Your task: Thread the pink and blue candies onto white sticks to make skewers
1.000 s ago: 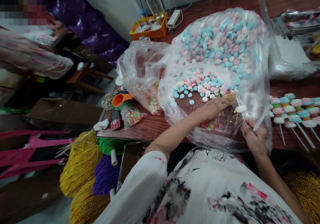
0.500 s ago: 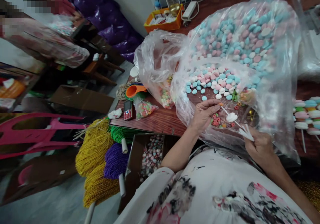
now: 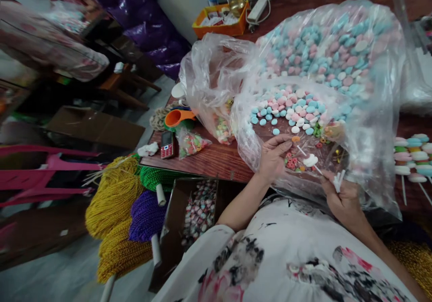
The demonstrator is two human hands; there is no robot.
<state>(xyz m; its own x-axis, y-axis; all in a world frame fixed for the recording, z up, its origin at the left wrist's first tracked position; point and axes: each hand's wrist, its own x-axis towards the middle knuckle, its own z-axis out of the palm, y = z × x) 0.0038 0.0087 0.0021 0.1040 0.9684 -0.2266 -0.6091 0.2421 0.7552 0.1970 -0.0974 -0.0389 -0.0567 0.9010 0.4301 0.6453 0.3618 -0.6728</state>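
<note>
My left hand (image 3: 275,155) is closed, pinching a small orange ring (image 3: 295,139) at its fingertips. My right hand (image 3: 342,198) grips a thin white stick that carries white rounded pieces (image 3: 310,160). The stick's bare upper end (image 3: 301,151) points at the orange ring, just below it. A bundle of short white sticks (image 3: 338,181) also juts from my right hand. Below the fingers, small red rings (image 3: 290,162) lie on clear plastic. Beyond them, pink, blue and white discs (image 3: 297,108) spill from a large clear bag (image 3: 381,68).
Finished-looking stacks of discs on sticks (image 3: 415,155) lie at right. Along the table's left side are an orange scoop (image 3: 175,117), a phone (image 3: 167,145) and a small bag of rings (image 3: 191,143). Below stand a carton (image 3: 173,230) and yellow cord (image 3: 114,198). A person sits at upper left.
The stick's tip has drawn slightly away from the orange ring, which now faces flat toward me. My right hand has shifted a little left, and its spare sticks point more upward.
</note>
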